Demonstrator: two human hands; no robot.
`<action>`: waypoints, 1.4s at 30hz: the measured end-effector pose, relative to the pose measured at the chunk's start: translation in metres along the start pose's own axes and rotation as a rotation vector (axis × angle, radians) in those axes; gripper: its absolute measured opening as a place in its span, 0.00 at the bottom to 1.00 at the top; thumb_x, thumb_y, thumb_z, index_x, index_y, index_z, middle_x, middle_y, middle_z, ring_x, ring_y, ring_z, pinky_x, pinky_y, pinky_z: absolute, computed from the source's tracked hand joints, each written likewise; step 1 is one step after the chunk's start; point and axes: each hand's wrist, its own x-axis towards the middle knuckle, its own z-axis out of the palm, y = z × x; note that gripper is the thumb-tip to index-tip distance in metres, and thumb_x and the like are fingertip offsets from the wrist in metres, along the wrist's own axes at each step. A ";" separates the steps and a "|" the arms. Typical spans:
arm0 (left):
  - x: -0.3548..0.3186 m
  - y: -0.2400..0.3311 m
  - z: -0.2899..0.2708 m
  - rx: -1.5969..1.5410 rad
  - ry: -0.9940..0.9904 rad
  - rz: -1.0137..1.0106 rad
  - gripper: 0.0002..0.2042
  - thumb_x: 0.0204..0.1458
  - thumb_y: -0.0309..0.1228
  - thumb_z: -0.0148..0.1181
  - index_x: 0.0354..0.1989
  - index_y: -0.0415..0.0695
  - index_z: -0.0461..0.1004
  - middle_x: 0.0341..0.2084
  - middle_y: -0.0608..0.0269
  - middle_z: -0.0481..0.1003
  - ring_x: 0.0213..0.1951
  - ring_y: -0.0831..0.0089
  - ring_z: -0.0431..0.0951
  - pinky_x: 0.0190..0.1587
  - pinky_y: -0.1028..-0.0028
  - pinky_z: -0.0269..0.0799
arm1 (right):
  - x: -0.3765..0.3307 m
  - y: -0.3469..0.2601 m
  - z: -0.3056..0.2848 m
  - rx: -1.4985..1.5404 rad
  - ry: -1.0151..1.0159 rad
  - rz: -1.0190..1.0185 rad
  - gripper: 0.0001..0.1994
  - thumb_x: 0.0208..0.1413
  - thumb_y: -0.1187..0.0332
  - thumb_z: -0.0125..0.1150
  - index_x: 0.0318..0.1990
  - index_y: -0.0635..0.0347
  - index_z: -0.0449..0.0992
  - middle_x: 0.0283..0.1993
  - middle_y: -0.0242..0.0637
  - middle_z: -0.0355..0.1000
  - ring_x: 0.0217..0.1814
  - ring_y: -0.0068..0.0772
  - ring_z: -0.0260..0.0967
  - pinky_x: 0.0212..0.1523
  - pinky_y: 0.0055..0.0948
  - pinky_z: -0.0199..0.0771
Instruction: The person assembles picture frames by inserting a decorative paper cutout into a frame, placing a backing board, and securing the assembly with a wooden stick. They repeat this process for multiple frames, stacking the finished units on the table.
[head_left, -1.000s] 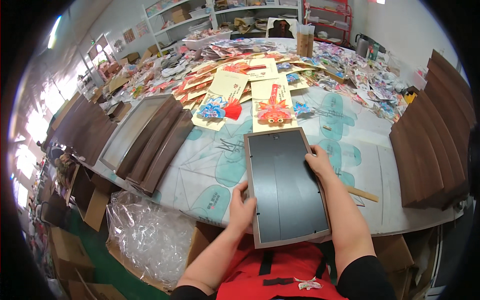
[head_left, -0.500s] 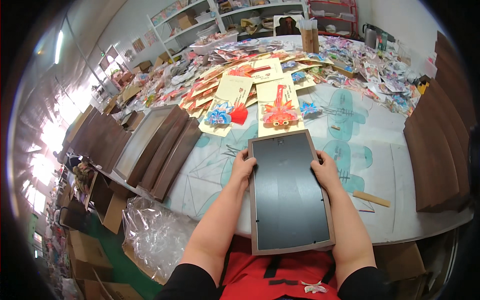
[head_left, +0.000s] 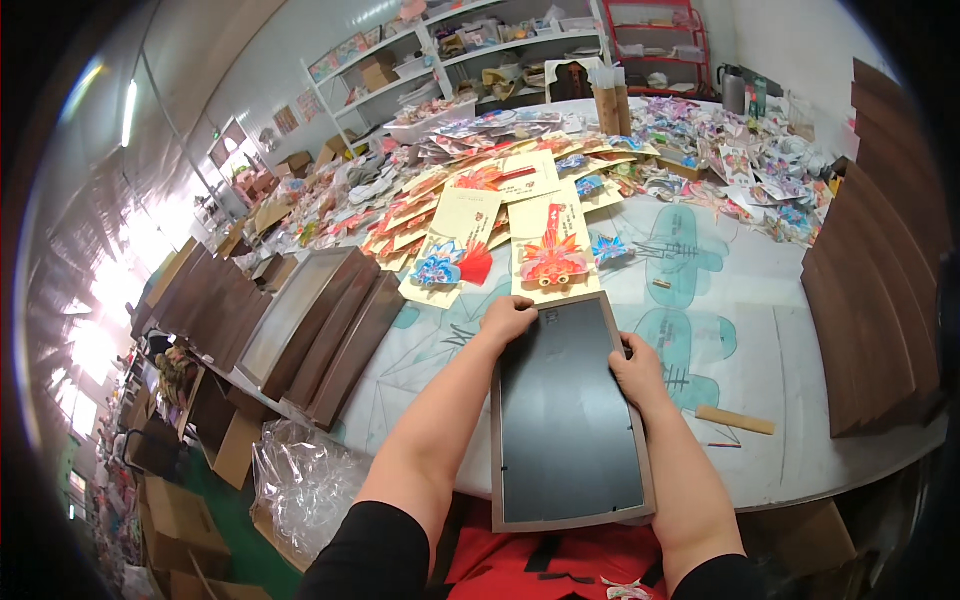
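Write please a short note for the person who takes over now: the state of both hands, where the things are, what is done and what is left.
Left hand: grips the top left corner of the picture frame.
Right hand: grips the frame's right edge, near the top.
Frame: dark panel facing up, lower end over the table edge, toward the body.
Goldfish card: lies on the table just beyond the frame's top.
Brown boards: stacked to the left.
Done: frame is in hand.
Left: nothing is fitted into the frame yet.
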 end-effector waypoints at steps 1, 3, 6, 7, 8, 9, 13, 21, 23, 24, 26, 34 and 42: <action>0.005 -0.007 0.000 -0.038 -0.007 -0.029 0.16 0.43 0.34 0.62 0.39 0.40 0.80 0.30 0.59 0.79 0.33 0.71 0.77 0.39 0.74 0.70 | 0.000 0.000 0.002 0.007 -0.013 0.002 0.21 0.44 0.69 0.53 0.48 0.71 0.71 0.40 0.48 0.75 0.41 0.37 0.74 0.44 0.30 0.71; 0.011 -0.016 -0.002 -0.116 -0.031 -0.088 0.16 0.40 0.34 0.64 0.40 0.44 0.80 0.26 0.62 0.79 0.26 0.75 0.76 0.34 0.75 0.70 | -0.001 0.001 0.004 0.016 -0.032 0.013 0.22 0.44 0.69 0.53 0.48 0.71 0.71 0.40 0.49 0.75 0.41 0.38 0.74 0.45 0.30 0.71; 0.012 -0.012 -0.004 -0.178 -0.051 -0.121 0.15 0.37 0.31 0.67 0.37 0.41 0.81 0.25 0.64 0.78 0.25 0.79 0.73 0.29 0.78 0.68 | -0.002 -0.001 0.005 0.021 -0.020 0.003 0.22 0.45 0.69 0.53 0.48 0.72 0.71 0.40 0.50 0.75 0.41 0.38 0.73 0.45 0.30 0.70; 0.012 -0.010 -0.006 -0.191 -0.074 -0.131 0.15 0.37 0.30 0.68 0.37 0.40 0.81 0.25 0.64 0.78 0.25 0.79 0.73 0.29 0.79 0.68 | -0.001 0.000 0.004 0.026 -0.016 0.005 0.22 0.45 0.69 0.53 0.49 0.72 0.71 0.41 0.50 0.75 0.42 0.38 0.73 0.45 0.31 0.70; 0.014 -0.008 -0.008 -0.204 -0.096 -0.143 0.16 0.37 0.29 0.68 0.37 0.39 0.80 0.25 0.63 0.78 0.25 0.79 0.73 0.29 0.79 0.68 | -0.001 0.002 0.005 0.031 -0.014 0.006 0.22 0.45 0.69 0.54 0.49 0.72 0.71 0.41 0.50 0.75 0.42 0.38 0.73 0.45 0.31 0.70; 0.014 -0.007 -0.010 -0.217 -0.118 -0.154 0.16 0.37 0.28 0.68 0.37 0.38 0.80 0.25 0.63 0.78 0.25 0.79 0.73 0.29 0.79 0.68 | -0.001 0.002 0.005 0.037 -0.012 0.008 0.22 0.45 0.69 0.54 0.49 0.72 0.70 0.41 0.50 0.75 0.42 0.39 0.73 0.45 0.31 0.70; 0.010 -0.002 -0.014 -0.204 -0.160 -0.161 0.14 0.41 0.28 0.68 0.38 0.40 0.79 0.28 0.66 0.77 0.26 0.81 0.71 0.28 0.80 0.64 | -0.002 0.000 0.004 0.040 -0.014 0.027 0.21 0.45 0.69 0.53 0.48 0.72 0.71 0.41 0.50 0.75 0.42 0.39 0.73 0.45 0.31 0.70; 0.015 -0.015 0.002 -0.164 -0.089 -0.039 0.13 0.40 0.27 0.65 0.37 0.37 0.78 0.27 0.64 0.77 0.29 0.77 0.73 0.33 0.77 0.69 | 0.000 0.002 0.004 0.030 -0.023 0.016 0.21 0.45 0.69 0.54 0.48 0.72 0.71 0.41 0.51 0.74 0.42 0.40 0.73 0.45 0.32 0.70; 0.024 -0.038 0.007 -0.088 -0.047 -0.016 0.18 0.37 0.35 0.65 0.40 0.42 0.79 0.33 0.59 0.80 0.35 0.69 0.79 0.40 0.74 0.72 | 0.001 0.001 0.007 0.000 -0.017 0.012 0.21 0.44 0.69 0.54 0.47 0.72 0.71 0.41 0.51 0.74 0.42 0.41 0.73 0.45 0.32 0.70; 0.025 -0.043 0.012 -0.048 -0.019 0.022 0.18 0.39 0.36 0.64 0.41 0.43 0.79 0.35 0.58 0.80 0.37 0.67 0.79 0.41 0.73 0.72 | 0.000 0.003 0.007 -0.014 -0.006 0.009 0.21 0.44 0.69 0.54 0.47 0.71 0.71 0.41 0.51 0.74 0.42 0.41 0.73 0.45 0.32 0.70; 0.010 -0.040 0.014 -0.057 0.074 0.179 0.16 0.45 0.35 0.61 0.43 0.44 0.77 0.36 0.55 0.79 0.39 0.65 0.79 0.46 0.69 0.72 | 0.005 0.014 0.005 -0.065 0.001 -0.017 0.21 0.44 0.69 0.55 0.47 0.71 0.71 0.42 0.50 0.74 0.43 0.41 0.73 0.46 0.33 0.70; -0.183 -0.032 -0.010 -0.136 0.356 0.346 0.23 0.49 0.32 0.59 0.53 0.37 0.65 0.49 0.46 0.68 0.52 0.56 0.68 0.52 0.66 0.64 | 0.005 0.022 0.000 -0.019 0.032 -0.056 0.20 0.44 0.70 0.52 0.47 0.71 0.72 0.39 0.45 0.75 0.40 0.33 0.73 0.43 0.29 0.71; -0.347 -0.062 -0.012 -0.680 -0.292 -0.299 0.23 0.60 0.40 0.50 0.58 0.40 0.58 0.45 0.60 0.70 0.44 0.75 0.73 0.43 0.75 0.72 | 0.004 0.030 0.005 -0.067 0.030 -0.152 0.19 0.46 0.70 0.53 0.46 0.71 0.73 0.39 0.46 0.75 0.40 0.35 0.73 0.44 0.30 0.70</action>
